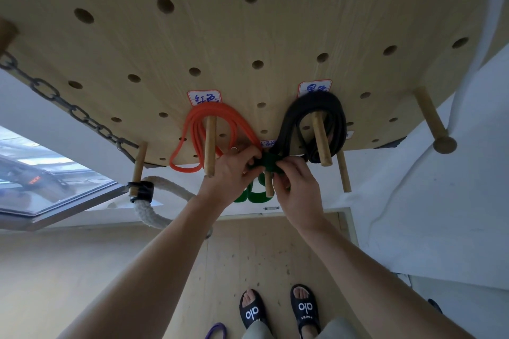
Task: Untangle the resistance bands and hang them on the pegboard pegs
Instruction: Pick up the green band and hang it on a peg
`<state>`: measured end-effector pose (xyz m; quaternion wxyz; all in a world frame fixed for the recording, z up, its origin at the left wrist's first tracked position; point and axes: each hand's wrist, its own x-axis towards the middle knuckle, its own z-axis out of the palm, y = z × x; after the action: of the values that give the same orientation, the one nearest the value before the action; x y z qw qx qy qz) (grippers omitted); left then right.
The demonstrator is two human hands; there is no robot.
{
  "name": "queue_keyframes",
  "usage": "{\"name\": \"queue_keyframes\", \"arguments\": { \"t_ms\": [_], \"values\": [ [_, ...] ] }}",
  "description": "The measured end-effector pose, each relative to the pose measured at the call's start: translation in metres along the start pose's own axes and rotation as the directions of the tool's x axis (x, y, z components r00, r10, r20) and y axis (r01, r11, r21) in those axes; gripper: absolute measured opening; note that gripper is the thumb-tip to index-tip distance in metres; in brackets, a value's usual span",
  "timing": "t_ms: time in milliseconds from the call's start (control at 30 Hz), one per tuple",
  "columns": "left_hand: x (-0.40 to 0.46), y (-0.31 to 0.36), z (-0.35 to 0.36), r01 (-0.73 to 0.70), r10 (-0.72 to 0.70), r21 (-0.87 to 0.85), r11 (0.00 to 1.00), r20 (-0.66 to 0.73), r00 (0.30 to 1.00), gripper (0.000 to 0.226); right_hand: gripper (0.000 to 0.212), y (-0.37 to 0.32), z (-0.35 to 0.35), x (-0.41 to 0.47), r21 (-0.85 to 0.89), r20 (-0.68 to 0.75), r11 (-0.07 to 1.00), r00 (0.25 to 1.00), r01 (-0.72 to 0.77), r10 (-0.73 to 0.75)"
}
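Observation:
A wooden pegboard (248, 36) fills the upper view. An orange band (198, 129) hangs coiled on a wooden peg (210, 146) under a label. A black band (330, 107) hangs coiled on another peg (321, 140). Between them a green band (268, 164) sits bunched at a lower peg (268, 187), its loops (254, 197) hanging below. My left hand (231, 173) pinches the green bunch from the left. My right hand (296, 190) pinches it from the right. A purple band (217, 330) lies on the floor near my feet.
A dark chain (68, 107) runs to a peg (138, 165) at the left, where a thick white rope (154, 201) hangs. Bare pegs (429, 115) (344, 173) stick out at the right. A white cloth (440, 173) covers the right side. A window (41, 173) is at the left.

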<state>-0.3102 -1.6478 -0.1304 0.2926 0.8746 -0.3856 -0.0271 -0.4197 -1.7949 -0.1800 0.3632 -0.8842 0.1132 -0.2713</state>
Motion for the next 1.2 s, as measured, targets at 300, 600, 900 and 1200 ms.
{"name": "queue_keyframes", "arguments": {
  "t_ms": [300,600,900,1200],
  "values": [
    [0.004,0.008,0.002,-0.137,0.136,0.208,0.968,0.021,0.990,0.018,0.021,0.010,-0.008,-0.003,-0.031,-0.012,0.999,1.000,0.026,-0.026],
    [0.002,0.006,0.001,-0.053,0.054,-0.053,0.997,0.018,0.998,0.018,0.038,0.027,-0.017,-0.019,-0.010,-0.032,0.982,0.981,-0.190,0.189],
    [-0.028,0.003,-0.003,0.074,-0.073,-0.057,0.996,0.025,0.997,0.023,0.035,0.024,-0.034,-0.029,0.002,0.008,0.964,0.964,-0.267,0.267],
    [-0.082,0.023,-0.003,0.246,-0.247,-0.022,0.969,-0.046,0.968,0.033,0.026,0.004,-0.028,-0.053,-0.005,0.182,0.986,0.969,-0.169,0.167]
  ]
}}
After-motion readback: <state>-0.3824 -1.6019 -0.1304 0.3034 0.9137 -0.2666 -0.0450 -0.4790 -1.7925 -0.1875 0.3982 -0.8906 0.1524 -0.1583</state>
